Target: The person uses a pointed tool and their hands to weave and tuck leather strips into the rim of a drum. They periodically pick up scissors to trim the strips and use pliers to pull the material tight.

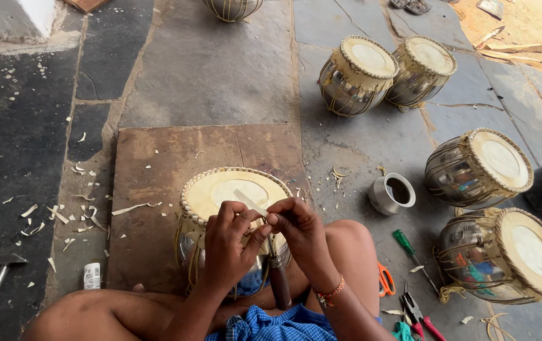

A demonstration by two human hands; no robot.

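I see left hand (230, 243) and right hand (296, 230) both pinching a pale leather strip (250, 202), over the drum (233, 196) wedged between knees, metal cup (392, 192) at three o'clock, bare board (151, 164) at ten o'clock

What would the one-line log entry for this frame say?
left hand: pinching pale strip | right hand: pinching same strip | under hands: metal drum between legs | near: metal cup, green screwdriver

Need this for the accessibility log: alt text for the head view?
Seen from above, a seated person's left hand and right hand pinch a pale strip over a metal-bodied drum in their lap. Four similar drums, a metal cup and hand tools lie on the stone floor.
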